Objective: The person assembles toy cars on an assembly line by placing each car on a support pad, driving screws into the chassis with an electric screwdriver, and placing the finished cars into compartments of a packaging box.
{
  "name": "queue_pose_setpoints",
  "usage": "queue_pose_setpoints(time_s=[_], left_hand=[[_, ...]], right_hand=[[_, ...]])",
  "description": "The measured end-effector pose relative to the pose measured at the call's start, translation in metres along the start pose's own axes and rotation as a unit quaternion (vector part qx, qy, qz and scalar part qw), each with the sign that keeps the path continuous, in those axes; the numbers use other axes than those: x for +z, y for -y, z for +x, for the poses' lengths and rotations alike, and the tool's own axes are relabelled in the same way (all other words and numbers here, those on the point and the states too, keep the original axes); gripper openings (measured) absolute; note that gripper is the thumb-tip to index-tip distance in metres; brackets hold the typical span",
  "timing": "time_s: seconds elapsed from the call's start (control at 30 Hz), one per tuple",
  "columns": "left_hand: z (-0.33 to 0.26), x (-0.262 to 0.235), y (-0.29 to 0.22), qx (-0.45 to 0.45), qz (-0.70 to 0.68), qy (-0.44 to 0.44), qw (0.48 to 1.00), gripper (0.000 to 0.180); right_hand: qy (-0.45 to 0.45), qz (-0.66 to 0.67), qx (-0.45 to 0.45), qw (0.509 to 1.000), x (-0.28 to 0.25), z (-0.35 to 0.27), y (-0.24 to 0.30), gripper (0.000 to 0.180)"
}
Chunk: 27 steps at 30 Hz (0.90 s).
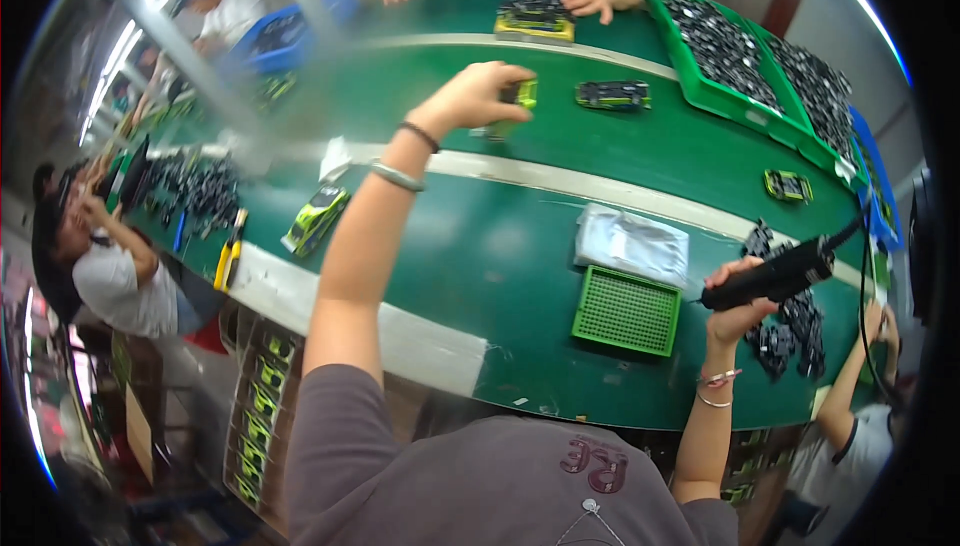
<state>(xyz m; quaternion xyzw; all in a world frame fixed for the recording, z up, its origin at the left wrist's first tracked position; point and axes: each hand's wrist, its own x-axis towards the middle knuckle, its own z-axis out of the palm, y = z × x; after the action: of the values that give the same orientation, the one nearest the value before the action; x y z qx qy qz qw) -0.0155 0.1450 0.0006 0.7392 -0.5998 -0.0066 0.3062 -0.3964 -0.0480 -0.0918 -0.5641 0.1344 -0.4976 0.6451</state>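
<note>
My left hand is stretched out over the green conveyor belt. Its fingers are closed round a lime-green and black toy car, mostly hidden by the hand. On the right, my right hand grips a black electric screwdriver, its tip pointing left and its cord running up to the right. Below and left of that hand lies a green perforated tray, with a silvery plastic bag behind it. Black plastic parts are heaped beside the screwdriver.
Another toy car lies on the belt, one farther right, and one on the table at left near yellow-handled pliers. Green bins of black parts stand back right. A co-worker's hands are across the belt.
</note>
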Motion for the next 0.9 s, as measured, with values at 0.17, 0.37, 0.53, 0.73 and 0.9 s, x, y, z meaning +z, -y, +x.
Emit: queue_pose_setpoints(time_s=[0.17,0.37,0.53,0.73,0.9], left_hand=[[0.017,0.028,0.030,-0.091,0.281,0.176,0.939,0.042],[0.049,0.063,-0.002,0.012,0.109,0.082,0.991,0.045],[0.091,0.068,-0.057,0.113,0.027,-0.033,0.993,0.036],[0.140,0.159,-0.108,0.172,0.062,0.078,0.980,0.033],[0.132,0.213,-0.113,0.133,0.122,0.121,0.976,0.041]], right_hand=[[-0.002,-0.028,0.004,1.000,-0.002,-0.007,0.014,0.087],[-0.001,-0.033,0.000,0.999,-0.005,-0.008,0.013,0.087],[0.018,-0.050,0.006,0.999,-0.002,-0.006,0.015,0.087],[0.045,-0.077,0.002,0.996,-0.006,-0.009,0.014,0.089],[0.050,-0.059,-0.013,0.997,-0.007,-0.012,0.007,0.088]])
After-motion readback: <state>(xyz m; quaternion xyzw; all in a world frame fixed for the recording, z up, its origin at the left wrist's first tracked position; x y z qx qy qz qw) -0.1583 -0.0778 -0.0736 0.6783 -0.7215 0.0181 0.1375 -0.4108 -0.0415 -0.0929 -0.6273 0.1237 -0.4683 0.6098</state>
